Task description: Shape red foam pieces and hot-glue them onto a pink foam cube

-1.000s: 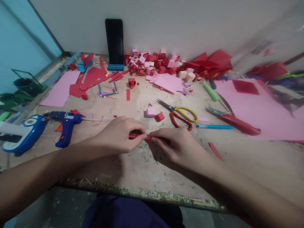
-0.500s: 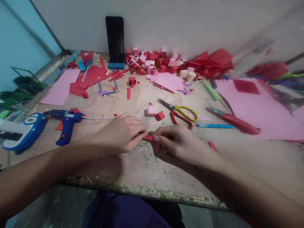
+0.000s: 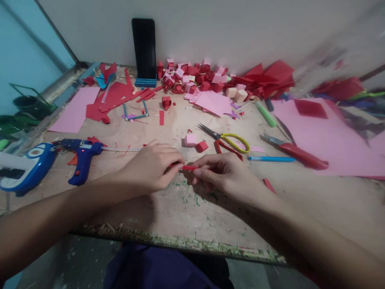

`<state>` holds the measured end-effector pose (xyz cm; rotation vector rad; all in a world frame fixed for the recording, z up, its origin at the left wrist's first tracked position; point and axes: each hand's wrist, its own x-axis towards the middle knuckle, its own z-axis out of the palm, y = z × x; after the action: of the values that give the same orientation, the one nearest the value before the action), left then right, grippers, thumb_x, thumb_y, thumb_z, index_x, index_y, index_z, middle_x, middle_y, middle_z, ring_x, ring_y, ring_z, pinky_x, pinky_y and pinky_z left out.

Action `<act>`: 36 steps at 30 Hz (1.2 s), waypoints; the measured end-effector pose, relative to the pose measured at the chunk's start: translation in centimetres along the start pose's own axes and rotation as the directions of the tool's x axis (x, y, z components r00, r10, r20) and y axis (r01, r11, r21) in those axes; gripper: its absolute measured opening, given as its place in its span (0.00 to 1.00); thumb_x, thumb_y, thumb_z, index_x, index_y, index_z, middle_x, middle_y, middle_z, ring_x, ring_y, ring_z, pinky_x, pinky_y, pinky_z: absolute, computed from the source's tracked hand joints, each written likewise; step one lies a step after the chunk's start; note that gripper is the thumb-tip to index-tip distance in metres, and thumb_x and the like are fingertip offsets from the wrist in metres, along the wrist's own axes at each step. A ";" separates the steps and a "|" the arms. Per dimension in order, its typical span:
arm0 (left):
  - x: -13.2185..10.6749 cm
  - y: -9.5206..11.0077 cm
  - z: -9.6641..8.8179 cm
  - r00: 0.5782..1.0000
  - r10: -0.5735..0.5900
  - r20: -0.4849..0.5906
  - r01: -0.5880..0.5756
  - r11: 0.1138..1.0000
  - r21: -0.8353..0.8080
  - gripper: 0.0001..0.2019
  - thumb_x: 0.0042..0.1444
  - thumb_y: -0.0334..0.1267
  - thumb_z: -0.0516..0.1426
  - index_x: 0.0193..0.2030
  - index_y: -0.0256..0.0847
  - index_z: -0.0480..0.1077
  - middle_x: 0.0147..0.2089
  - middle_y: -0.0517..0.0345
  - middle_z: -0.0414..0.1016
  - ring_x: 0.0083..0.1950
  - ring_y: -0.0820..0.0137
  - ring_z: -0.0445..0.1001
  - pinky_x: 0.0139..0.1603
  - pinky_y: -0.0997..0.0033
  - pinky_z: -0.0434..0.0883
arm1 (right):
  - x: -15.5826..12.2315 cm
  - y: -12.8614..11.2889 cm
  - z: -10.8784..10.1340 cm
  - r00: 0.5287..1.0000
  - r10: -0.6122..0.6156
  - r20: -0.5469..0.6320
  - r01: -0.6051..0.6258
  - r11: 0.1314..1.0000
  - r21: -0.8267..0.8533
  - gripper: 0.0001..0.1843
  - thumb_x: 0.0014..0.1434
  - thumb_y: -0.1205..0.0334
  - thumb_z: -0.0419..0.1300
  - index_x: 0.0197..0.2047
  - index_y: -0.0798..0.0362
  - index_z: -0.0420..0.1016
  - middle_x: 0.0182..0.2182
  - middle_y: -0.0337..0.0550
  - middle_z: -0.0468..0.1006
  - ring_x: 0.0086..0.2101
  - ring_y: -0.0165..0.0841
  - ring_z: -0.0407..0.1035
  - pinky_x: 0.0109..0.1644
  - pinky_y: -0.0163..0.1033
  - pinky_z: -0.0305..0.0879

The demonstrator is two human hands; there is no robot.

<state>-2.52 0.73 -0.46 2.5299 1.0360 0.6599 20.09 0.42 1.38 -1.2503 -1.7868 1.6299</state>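
Between my two hands a narrow red paper strip (image 3: 189, 167) stretches just above the table. My left hand (image 3: 156, 165) is closed on its left end, fingers curled over it. Thumb and fingers of my right hand (image 3: 222, 173) pinch the other end, and part of the strip is hidden behind them. Just beyond the hands lie a pink paper cube (image 3: 190, 140) and a red paper piece (image 3: 202, 146). Scissors (image 3: 224, 138) with one yellow and one red handle rest past my right hand. A short red strip (image 3: 270, 186) lies to its right.
At left are a blue glue gun (image 3: 84, 156) and a blue-and-white tape dispenser (image 3: 33, 164). A phone (image 3: 144, 48) stands at the back beside heaped paper cubes (image 3: 195, 76). On the right lie a blue pen (image 3: 272, 159), a red-handled cutter (image 3: 303, 155) and pink sheets (image 3: 337, 140).
The strip between my hands has risen slightly and lies more level. My right hand has shifted up a little, and the piece hanging below its fingers no longer shows clearly.
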 end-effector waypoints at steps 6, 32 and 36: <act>-0.1 0.1 0.7 0.998 0.060 -0.018 -0.060 0.998 -0.020 0.09 0.68 0.34 0.55 0.40 0.37 0.77 0.41 0.53 0.83 0.43 0.63 0.78 0.46 0.63 0.68 | -0.1 0.1 0.5 0.999 0.038 0.020 -0.038 0.999 0.027 0.11 0.65 0.62 0.62 0.34 0.57 0.81 0.22 0.42 0.77 0.21 0.29 0.67 0.23 0.35 0.62; 0.1 0.6 -0.2 0.957 -0.274 0.098 0.291 0.898 -0.330 0.07 0.58 0.30 0.59 0.36 0.38 0.80 0.30 0.58 0.81 0.30 0.69 0.76 0.32 0.70 0.67 | -0.6 0.2 0.9 0.909 -0.411 -0.072 0.343 0.834 -0.431 0.08 0.67 0.64 0.62 0.42 0.52 0.85 0.32 0.42 0.84 0.29 0.31 0.76 0.32 0.35 0.70; 0.2 0.5 -0.4 0.938 -0.321 0.131 0.346 0.848 -0.401 0.07 0.58 0.32 0.59 0.36 0.37 0.81 0.32 0.57 0.83 0.33 0.68 0.78 0.34 0.70 0.69 | -0.8 0.7 0.7 0.785 -0.619 0.027 0.520 0.635 -0.572 0.06 0.67 0.68 0.62 0.43 0.56 0.82 0.31 0.44 0.83 0.29 0.29 0.76 0.32 0.34 0.68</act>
<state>-2.30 0.54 0.14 1.9277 1.1359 0.6221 20.17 -0.65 0.75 -0.8274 -2.3120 0.6324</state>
